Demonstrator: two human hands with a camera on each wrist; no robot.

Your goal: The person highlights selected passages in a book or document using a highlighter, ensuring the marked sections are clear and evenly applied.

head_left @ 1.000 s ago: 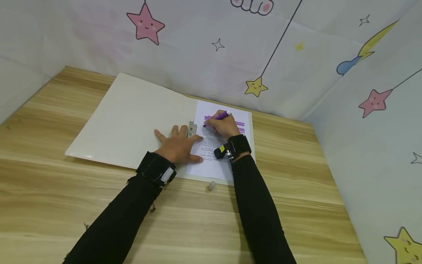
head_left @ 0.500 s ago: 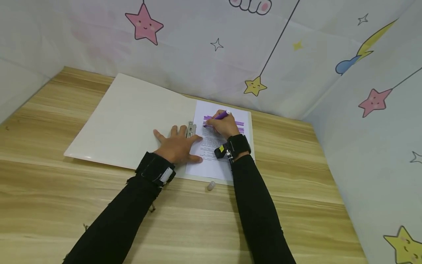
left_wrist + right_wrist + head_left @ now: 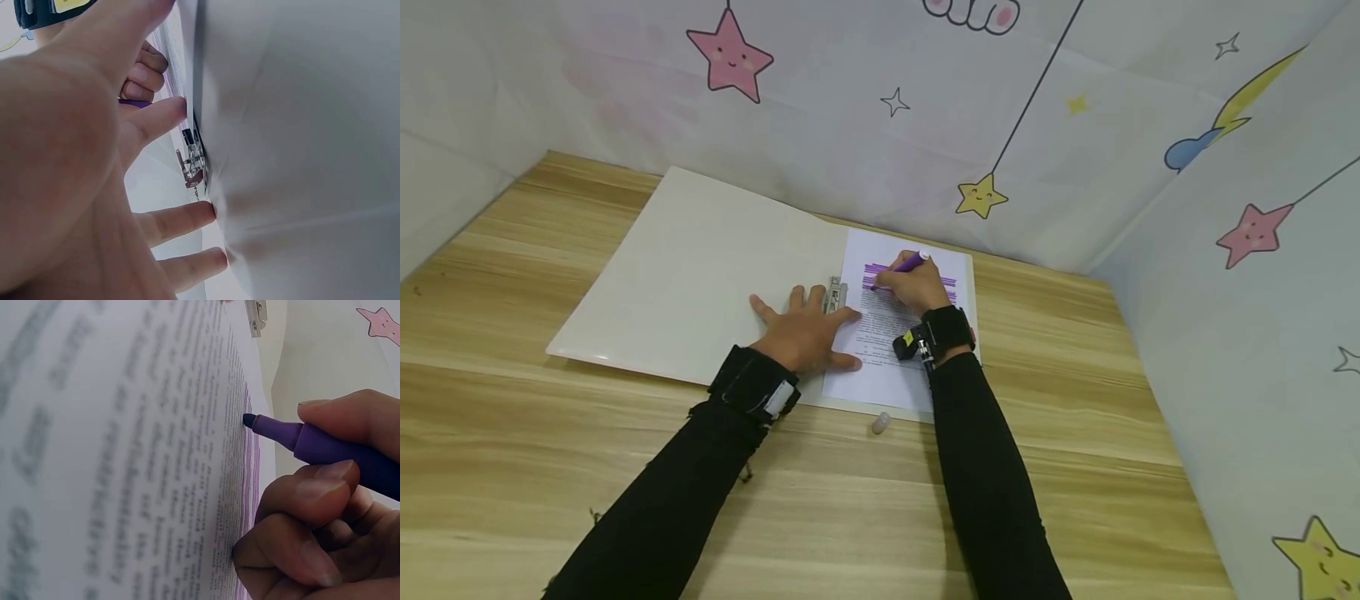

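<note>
My right hand (image 3: 919, 285) grips a purple highlighter (image 3: 337, 450), its dark tip on the printed sheet (image 3: 880, 379). Purple strokes run across the upper lines of text, several of them partly behind the hand. My left hand (image 3: 805, 333) lies with fingers spread, thumb and index on the sheet's left side, the other fingers on the white folder (image 3: 700, 258). In the left wrist view the fingertips press down near the metal clip (image 3: 194, 164) at the folder's fold.
A small pale cap (image 3: 881, 422) lies on the wooden table (image 3: 820, 500) just in front of the folder. White fabric walls (image 3: 835, 150) printed with stars stand behind and at the sides.
The highlighter tip and my right hand have shifted slightly to the right along a line of text. My left hand stays in place.
</note>
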